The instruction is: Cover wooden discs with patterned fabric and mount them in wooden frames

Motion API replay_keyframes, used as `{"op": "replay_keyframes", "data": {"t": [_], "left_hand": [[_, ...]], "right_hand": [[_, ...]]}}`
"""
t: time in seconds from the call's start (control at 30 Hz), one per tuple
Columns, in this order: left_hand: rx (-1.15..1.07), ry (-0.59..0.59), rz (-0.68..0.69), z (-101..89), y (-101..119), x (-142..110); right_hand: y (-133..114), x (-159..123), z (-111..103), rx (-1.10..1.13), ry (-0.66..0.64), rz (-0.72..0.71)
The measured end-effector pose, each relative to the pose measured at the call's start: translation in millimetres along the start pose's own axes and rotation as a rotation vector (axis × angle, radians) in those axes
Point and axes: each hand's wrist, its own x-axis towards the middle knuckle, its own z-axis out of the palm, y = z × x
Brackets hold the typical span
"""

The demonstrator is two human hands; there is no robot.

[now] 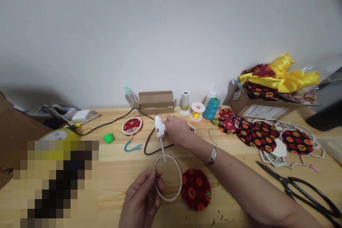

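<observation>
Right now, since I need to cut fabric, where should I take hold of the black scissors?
Take the black scissors by their looped handles, from the near right: the loops lie closest to you, and the blades point away left.

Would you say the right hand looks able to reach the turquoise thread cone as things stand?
Probably yes: the right hand is near the cone; only a yellow thread spool lies between, though the hand holds a glue gun.

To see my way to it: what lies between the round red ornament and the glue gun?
A black cord runs between the ornament and the glue gun, as the head view shows.
</observation>
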Motion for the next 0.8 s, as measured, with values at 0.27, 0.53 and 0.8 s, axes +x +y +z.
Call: {"op": "replay_keyframes", "data": {"t": [0.27, 0.53, 0.8], "left_hand": [[0.007, -0.028, -0.008, 1.7, 2, 1], [-0.066, -0.006, 0.032, 1.6, 2, -3], [-0.141, -0.038, 0.072, 0.0, 2, 2]], "right_hand": [[2, -1, 3, 0.015, -0.018, -0.023], [1, 2, 1, 0.076, 0.037, -0.043], [46, -26, -24, 0.222, 0.425, -0.002]]}}
